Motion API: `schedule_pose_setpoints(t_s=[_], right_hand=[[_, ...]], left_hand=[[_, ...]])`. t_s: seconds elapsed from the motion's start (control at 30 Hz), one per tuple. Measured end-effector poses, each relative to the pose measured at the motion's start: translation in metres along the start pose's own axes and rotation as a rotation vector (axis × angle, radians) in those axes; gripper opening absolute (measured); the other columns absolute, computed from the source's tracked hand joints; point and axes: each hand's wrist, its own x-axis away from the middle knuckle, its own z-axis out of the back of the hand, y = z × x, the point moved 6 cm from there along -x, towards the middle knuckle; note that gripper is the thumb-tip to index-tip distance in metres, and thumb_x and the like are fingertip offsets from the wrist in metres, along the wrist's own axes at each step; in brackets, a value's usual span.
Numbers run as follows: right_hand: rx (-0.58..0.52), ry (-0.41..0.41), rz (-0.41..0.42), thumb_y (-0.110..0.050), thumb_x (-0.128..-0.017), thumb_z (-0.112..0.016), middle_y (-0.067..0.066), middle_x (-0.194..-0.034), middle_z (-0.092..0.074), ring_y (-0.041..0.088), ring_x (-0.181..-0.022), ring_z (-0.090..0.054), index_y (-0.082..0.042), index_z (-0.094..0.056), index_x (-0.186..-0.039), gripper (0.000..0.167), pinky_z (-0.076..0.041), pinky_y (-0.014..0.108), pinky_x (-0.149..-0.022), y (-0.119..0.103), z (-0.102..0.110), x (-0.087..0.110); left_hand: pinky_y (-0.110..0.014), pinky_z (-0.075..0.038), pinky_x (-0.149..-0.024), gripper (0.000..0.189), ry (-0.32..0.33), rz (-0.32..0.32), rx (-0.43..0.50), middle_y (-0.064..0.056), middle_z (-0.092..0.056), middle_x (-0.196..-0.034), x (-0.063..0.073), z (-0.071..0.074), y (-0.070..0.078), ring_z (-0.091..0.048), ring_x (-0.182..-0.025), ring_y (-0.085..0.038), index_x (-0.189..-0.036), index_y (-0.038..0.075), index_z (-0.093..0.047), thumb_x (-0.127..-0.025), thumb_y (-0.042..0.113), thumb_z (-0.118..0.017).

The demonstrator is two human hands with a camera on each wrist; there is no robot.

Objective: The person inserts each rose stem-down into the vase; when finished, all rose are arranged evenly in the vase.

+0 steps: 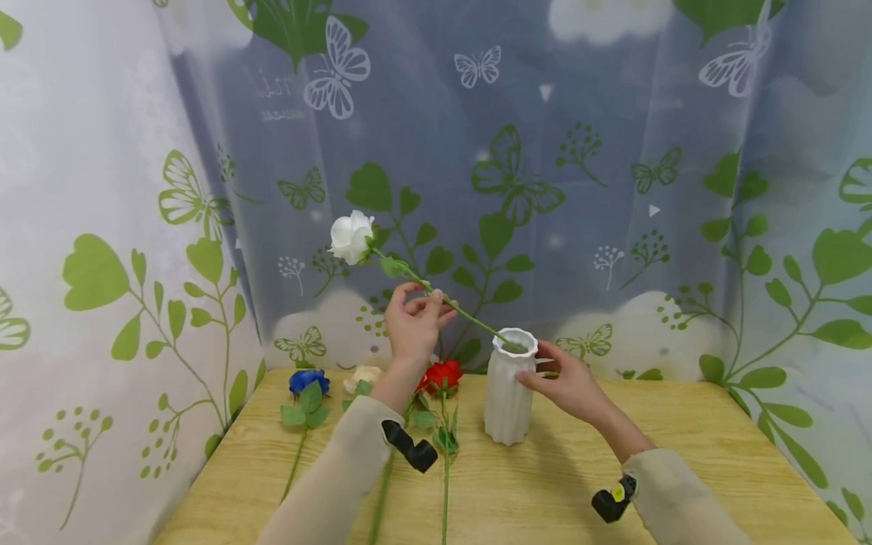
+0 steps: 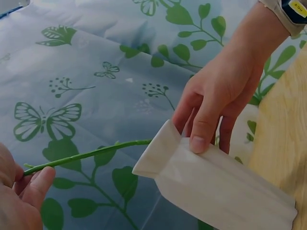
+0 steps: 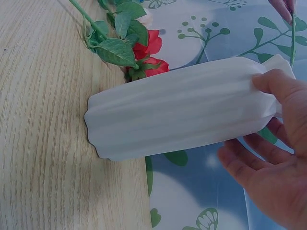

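Beige sleeves (image 1: pixel 334 473) reach over the wooden desk (image 1: pixel 579 492). The left hand (image 1: pixel 415 325) pinches the white rose (image 1: pixel 352 238) by its stem, whose lower end is in the white fluted vase's (image 1: pixel 507 401) mouth. The right hand (image 1: pixel 571 386) grips the upright vase near its rim. Left of it lie a blue rose (image 1: pixel 309 381), a cream rose (image 1: pixel 363 375) and red blooms (image 1: pixel 444 373). Behind hangs a butterfly-print curtain (image 1: pixel 422 106).

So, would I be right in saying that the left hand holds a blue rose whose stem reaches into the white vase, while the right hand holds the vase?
Not quite: the head view shows that the left hand holds a white rose, not a blue one. Its stem does reach into the white vase, which the right hand holds.
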Motion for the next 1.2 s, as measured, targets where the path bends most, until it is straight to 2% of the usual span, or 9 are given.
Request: schedule_pose_setpoints(t_s=[0.27,0.53,0.63,0.83,0.93,1.03,1.1,1.2], right_hand=[[0.008,0.011,0.001,-0.03,-0.098,-0.078,0.024,-0.144,-0.059,0.042,-0.124,-0.064,-0.003,-0.045,-0.157,0.073,-0.064,0.045,-0.09,0.001,0.002,0.0],[0.004,-0.003,0.006,-0.03,-0.1,-0.076,0.025,-0.146,-0.057,0.043,-0.126,-0.063,-0.002,-0.044,-0.158,0.072,-0.063,0.046,-0.092,0.0,0.001,0.0],[0.006,-0.005,0.01,-0.029,-0.1,-0.076,0.025,-0.146,-0.058,0.042,-0.126,-0.064,-0.002,-0.044,-0.157,0.071,-0.063,0.046,-0.091,-0.001,0.0,0.0],[0.005,-0.006,0.003,-0.03,-0.1,-0.076,0.025,-0.147,-0.057,0.042,-0.127,-0.063,-0.003,-0.043,-0.158,0.072,-0.063,0.047,-0.092,0.0,0.0,0.001],[0.007,-0.006,0.005,-0.03,-0.1,-0.076,0.024,-0.146,-0.057,0.043,-0.128,-0.063,-0.002,-0.043,-0.158,0.073,-0.063,0.047,-0.093,0.0,0.0,0.0],[0.008,-0.007,0.007,-0.031,-0.1,-0.076,0.024,-0.146,-0.058,0.043,-0.128,-0.063,-0.002,-0.043,-0.158,0.073,-0.063,0.047,-0.093,-0.001,0.0,0.0],[0.009,-0.005,0.004,-0.032,-0.099,-0.076,0.023,-0.146,-0.058,0.043,-0.128,-0.063,-0.003,-0.044,-0.158,0.073,-0.063,0.047,-0.093,0.0,0.0,-0.001],[0.005,-0.003,-0.007,-0.033,-0.099,-0.077,0.022,-0.145,-0.059,0.042,-0.127,-0.064,-0.005,-0.045,-0.157,0.072,-0.063,0.046,-0.093,0.002,0.0,0.0]], left_hand=[[-0.041,-0.068,-0.078,0.02,0.021,-0.016,0.018,-0.018,-0.074,-0.088,-0.002,-0.007,-0.003,-0.077,-0.073,-0.02,-0.118,-0.006,-0.055,-0.101,-0.005,-0.066],[-0.037,-0.068,-0.076,0.016,0.031,-0.014,-0.027,-0.027,-0.074,-0.097,-0.004,-0.001,-0.011,-0.077,-0.077,-0.024,-0.116,0.002,-0.057,-0.102,-0.002,-0.065],[-0.037,-0.068,-0.077,0.017,0.029,-0.012,-0.03,-0.026,-0.074,-0.096,-0.004,0.0,-0.011,-0.077,-0.076,-0.021,-0.117,0.002,-0.057,-0.102,-0.001,-0.066],[-0.038,-0.068,-0.075,0.018,0.021,-0.021,-0.037,-0.012,-0.072,-0.083,-0.005,-0.003,-0.011,-0.075,-0.07,-0.016,-0.117,-0.001,-0.058,-0.101,-0.001,-0.067],[-0.042,-0.068,-0.076,0.017,-0.001,-0.028,-0.048,-0.014,-0.071,-0.08,-0.002,-0.008,-0.014,-0.075,-0.07,-0.017,-0.115,0.0,-0.059,-0.1,-0.003,-0.067],[-0.045,-0.068,-0.078,0.017,-0.028,-0.017,-0.073,-0.019,-0.072,-0.081,0.002,-0.014,-0.022,-0.077,-0.071,-0.021,-0.115,0.0,-0.059,-0.1,-0.004,-0.068],[-0.046,-0.068,-0.079,0.018,-0.04,-0.011,-0.1,-0.027,-0.073,-0.084,0.004,-0.018,-0.028,-0.078,-0.072,-0.028,-0.115,-0.002,-0.06,-0.099,-0.003,-0.068],[-0.043,-0.068,-0.077,0.019,-0.054,-0.007,-0.164,-0.032,-0.075,-0.09,0.007,-0.024,-0.038,-0.079,-0.077,-0.039,-0.114,-0.004,-0.061,-0.099,0.0,-0.071]])
